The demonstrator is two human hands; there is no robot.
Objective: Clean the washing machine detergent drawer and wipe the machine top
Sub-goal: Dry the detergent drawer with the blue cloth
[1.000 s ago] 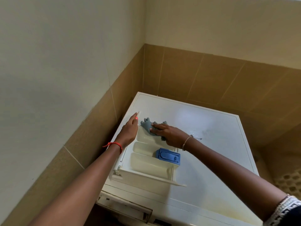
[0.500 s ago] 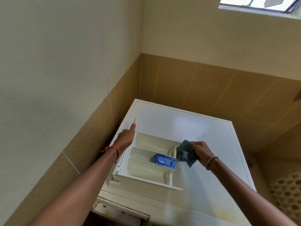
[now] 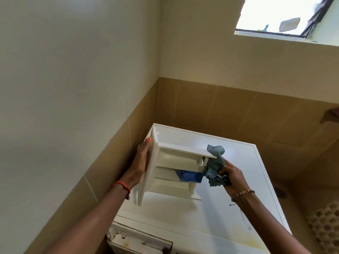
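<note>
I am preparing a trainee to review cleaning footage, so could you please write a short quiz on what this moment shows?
1. True or false: the detergent drawer sits fully inside its slot in the machine front.
2. What does the right hand grip? A) a sponge B) a blue-grey cloth C) a brush
3. Fill in: the ___ hand holds the drawer tilted on its side over the washing machine top.

Key
1. False: the drawer is out of the machine and held up.
2. B
3. left: the left hand holds the drawer by its side.
</note>
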